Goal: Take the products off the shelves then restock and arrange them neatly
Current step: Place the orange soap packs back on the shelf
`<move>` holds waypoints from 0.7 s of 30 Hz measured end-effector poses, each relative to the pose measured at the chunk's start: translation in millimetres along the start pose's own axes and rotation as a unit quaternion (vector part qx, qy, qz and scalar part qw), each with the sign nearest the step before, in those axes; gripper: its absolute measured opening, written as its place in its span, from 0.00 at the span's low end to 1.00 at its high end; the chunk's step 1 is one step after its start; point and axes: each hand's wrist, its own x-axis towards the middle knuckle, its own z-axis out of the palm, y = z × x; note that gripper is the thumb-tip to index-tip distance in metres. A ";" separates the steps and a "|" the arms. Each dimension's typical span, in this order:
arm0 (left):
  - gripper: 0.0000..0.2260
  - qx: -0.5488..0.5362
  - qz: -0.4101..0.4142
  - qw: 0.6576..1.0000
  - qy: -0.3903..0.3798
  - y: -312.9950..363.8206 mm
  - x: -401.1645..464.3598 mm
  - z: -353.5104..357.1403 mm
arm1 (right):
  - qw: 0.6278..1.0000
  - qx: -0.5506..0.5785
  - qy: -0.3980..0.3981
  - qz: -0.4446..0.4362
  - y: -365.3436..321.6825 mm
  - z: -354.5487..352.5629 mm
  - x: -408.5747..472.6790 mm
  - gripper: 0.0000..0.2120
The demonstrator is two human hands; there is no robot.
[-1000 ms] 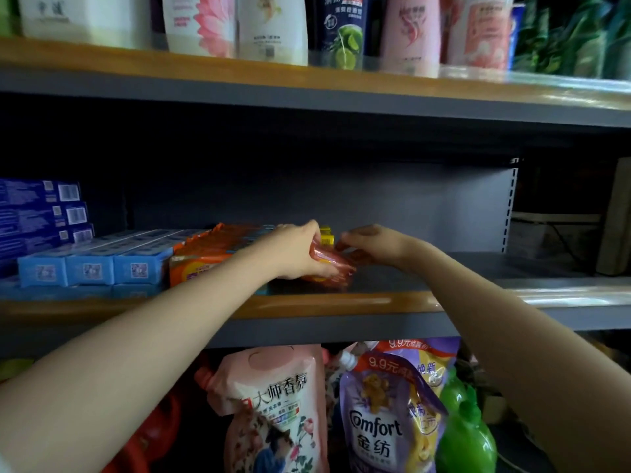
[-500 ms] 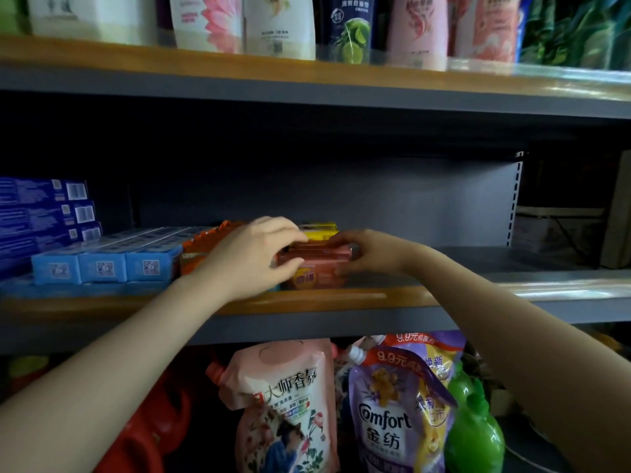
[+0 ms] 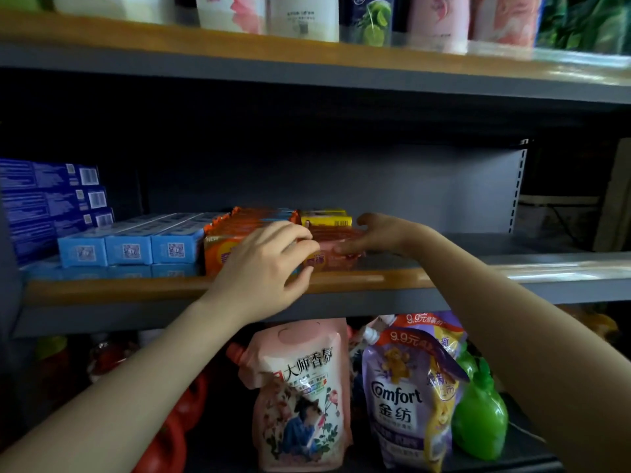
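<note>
Now, pack: glossy red flat packet [image 3: 336, 256] on wooden shelf [image 3: 375, 278].
left hand [image 3: 263, 264]: curled, gripping packet's left end.
right hand [image 3: 379, 233]: fingers straight, pressing right end.

The purple pouch [image 3: 406, 401] reads "Comfort 金纺" and "9.9元"; the pink pouch [image 3: 300, 394] reads "大帅香氛"; the orange pack [image 3: 220, 252] shows "NEW".
</note>
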 end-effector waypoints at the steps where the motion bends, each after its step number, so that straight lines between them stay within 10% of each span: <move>1: 0.14 -0.001 0.001 1.000 0.005 0.1 -1.6 -0.6 | 1.000 0.013 -0.003 -0.011 -0.1 1.6 -0.4 0.14; 8: 0.12 -0.012 0.004 1.000 -0.004 0.5 -20.4 0.7 | 0.996 -0.084 -0.002 -0.017 -0.6 10.3 11.7 0.33; 21: 0.11 -0.046 0.053 0.998 0.006 52.2 -45.3 19.4 | 0.913 -0.283 0.242 -0.167 26.7 -4.9 -92.5 0.13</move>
